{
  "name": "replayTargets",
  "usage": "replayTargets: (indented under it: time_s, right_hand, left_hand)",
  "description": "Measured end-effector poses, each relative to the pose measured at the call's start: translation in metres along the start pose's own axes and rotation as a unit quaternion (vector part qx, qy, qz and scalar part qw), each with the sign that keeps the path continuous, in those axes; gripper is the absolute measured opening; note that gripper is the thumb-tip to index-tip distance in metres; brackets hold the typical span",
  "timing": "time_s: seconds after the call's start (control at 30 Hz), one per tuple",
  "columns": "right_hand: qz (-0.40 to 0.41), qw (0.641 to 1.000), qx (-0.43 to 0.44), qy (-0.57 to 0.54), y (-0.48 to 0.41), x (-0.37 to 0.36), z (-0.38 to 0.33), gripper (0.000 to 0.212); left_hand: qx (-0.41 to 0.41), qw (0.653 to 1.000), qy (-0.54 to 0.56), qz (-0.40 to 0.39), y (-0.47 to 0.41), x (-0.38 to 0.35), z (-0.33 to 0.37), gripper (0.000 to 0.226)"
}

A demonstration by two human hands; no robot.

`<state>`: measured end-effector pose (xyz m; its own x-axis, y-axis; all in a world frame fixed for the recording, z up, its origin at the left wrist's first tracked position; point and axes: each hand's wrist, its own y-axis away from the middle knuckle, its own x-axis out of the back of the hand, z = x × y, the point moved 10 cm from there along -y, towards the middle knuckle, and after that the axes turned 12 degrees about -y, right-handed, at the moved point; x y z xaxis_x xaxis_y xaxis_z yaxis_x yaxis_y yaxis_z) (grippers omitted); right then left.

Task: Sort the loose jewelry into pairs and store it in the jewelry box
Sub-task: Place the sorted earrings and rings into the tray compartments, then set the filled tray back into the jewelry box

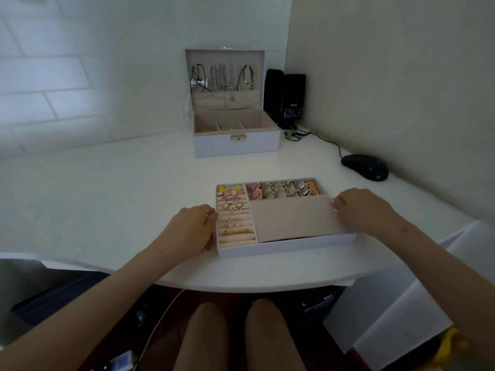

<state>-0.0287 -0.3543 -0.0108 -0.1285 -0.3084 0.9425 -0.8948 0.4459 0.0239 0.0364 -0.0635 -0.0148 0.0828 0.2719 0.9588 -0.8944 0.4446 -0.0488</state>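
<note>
Now clasping tray [281,248] with curled fingers [210,219], on counter [107,196]: left hand [192,223] at 9 o'clock, right hand [361,207] at 3.

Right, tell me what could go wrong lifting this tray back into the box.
The left hand and right hand hold the tray only by its side walls; a tilt could spill the rings and earrings.
The beige panel looks loose, a dark gap at its front, so it may slide.
The table edge is close; spilled pieces could drop off.
</note>
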Motion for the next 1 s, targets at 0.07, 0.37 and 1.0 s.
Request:
replayTargets:
  time_s: [0.07, 0.37, 1.0]
  right_hand:
    - [-0.005, 1.000, 0.013, -0.027, -0.003, -0.003, -0.003, 0.031]
    - [0.093, 0.990, 0.053, -0.092, -0.017, 0.024, -0.026, 0.030]
    - [0.051, 0.979, 0.086, -0.177, -0.251, 0.061, -0.161, 0.030]
  left_hand:
    - [0.015, 1.000, -0.004, 0.007, -0.001, 0.000, 0.003, 0.029]
    - [0.058, 0.992, -0.044, 0.099, -0.018, 0.038, -0.005, 0.029]
    - [0.130, 0.987, -0.044, 0.083, -0.262, 0.115, -0.094, 0.028]
